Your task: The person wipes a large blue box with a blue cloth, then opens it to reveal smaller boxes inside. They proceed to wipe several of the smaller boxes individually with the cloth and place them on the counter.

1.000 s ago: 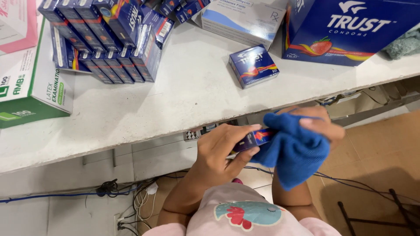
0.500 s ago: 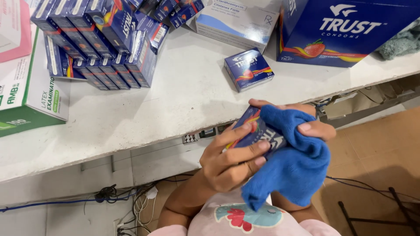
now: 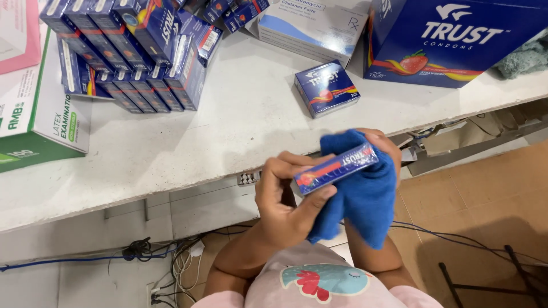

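My left hand (image 3: 282,197) grips a small flat blue box (image 3: 335,168) with a red stripe, held edge-up in front of the white counter (image 3: 228,125). A blue cloth (image 3: 362,191) lies behind and under the box. My right hand (image 3: 383,145) holds that cloth from behind, and the cloth covers most of it; only fingertips show at the top. Both hands hover below the counter's front edge, above my lap.
One matching small blue box (image 3: 326,88) lies alone on the counter. A stack of several such boxes (image 3: 137,57) stands at the back left, beside a green and white glove carton (image 3: 40,114). A large blue carton (image 3: 456,40) and a white medicine box (image 3: 314,25) sit at the back. Cables (image 3: 148,251) lie on the floor.
The small box has turned from face-up to edge-up in my left hand. The cloth has shifted from wrapping over the box to lying behind it.
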